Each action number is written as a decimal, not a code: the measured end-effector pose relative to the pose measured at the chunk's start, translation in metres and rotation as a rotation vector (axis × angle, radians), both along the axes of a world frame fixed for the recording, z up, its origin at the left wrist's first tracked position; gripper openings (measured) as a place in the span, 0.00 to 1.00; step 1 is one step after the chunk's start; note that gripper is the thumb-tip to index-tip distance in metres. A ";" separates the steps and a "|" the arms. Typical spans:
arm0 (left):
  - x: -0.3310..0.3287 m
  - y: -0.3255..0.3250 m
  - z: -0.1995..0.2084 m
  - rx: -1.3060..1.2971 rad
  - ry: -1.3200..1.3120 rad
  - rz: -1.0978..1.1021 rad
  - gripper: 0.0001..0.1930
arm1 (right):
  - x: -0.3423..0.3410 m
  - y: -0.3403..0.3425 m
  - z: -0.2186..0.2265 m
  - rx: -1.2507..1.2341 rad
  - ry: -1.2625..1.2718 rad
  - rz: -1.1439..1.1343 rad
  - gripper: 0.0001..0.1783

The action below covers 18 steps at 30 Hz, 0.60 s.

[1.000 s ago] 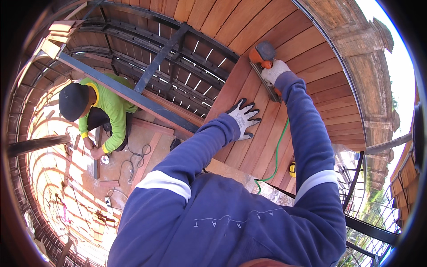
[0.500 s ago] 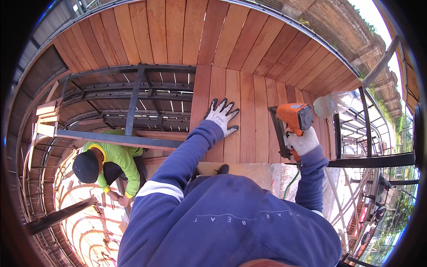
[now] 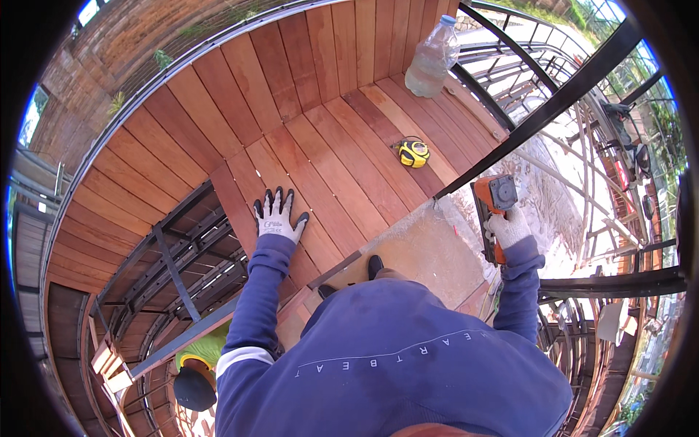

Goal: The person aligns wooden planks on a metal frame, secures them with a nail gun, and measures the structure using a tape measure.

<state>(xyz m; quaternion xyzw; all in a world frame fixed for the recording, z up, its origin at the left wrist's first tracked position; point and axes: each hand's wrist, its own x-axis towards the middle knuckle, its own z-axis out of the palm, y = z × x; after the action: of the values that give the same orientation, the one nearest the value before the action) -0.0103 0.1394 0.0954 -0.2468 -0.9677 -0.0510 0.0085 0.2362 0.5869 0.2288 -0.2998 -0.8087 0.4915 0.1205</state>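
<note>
My left hand (image 3: pixel 279 218), in a white glove with black fingertips, lies flat with fingers spread on the reddish wooden boards (image 3: pixel 342 175) of the curved bench. In my right hand (image 3: pixel 511 227), also gloved, is the handle of an orange and black nail gun (image 3: pixel 502 192). The tool is held off the boards, right of the bench's front edge, with its dark magazine on the left side. A yellow and black tape measure (image 3: pixel 413 152) rests on the seat boards between my hands, farther off.
A large clear plastic bottle (image 3: pixel 432 62) stands at the bench's far end. Black metal framing (image 3: pixel 539 116) crosses on the right. At lower left, open dark frame bars (image 3: pixel 175 273) adjoin the boards, and a person in a dark cap (image 3: pixel 194 388) and green top is beside them.
My view has turned rightward, bringing the tape measure and whole bottle into sight. The nail gun has moved from over the boards to beyond their edge. My left hand stays flat on the boards.
</note>
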 end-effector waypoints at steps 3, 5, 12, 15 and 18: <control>-0.002 0.002 -0.007 0.023 0.031 0.004 0.38 | -0.011 -0.004 0.019 0.348 -0.023 0.049 0.16; -0.001 0.004 -0.006 0.015 0.038 0.012 0.38 | -0.025 0.014 0.014 0.498 -0.066 0.126 0.29; 0.026 0.016 -0.009 0.028 0.028 0.220 0.37 | -0.122 0.055 -0.012 1.009 -0.262 0.271 0.49; 0.059 0.041 0.000 0.108 0.042 0.313 0.35 | -0.159 0.080 -0.031 1.122 -0.335 0.361 0.52; 0.094 0.064 0.003 0.155 0.070 0.408 0.36 | -0.193 0.102 -0.055 1.257 -0.408 0.423 0.53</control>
<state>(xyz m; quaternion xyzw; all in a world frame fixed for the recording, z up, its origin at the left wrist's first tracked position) 0.0834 0.2030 0.0980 -0.0462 -0.9899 -0.1138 0.0710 0.0430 0.6885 0.1735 -0.0955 -0.9875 -0.1237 0.0185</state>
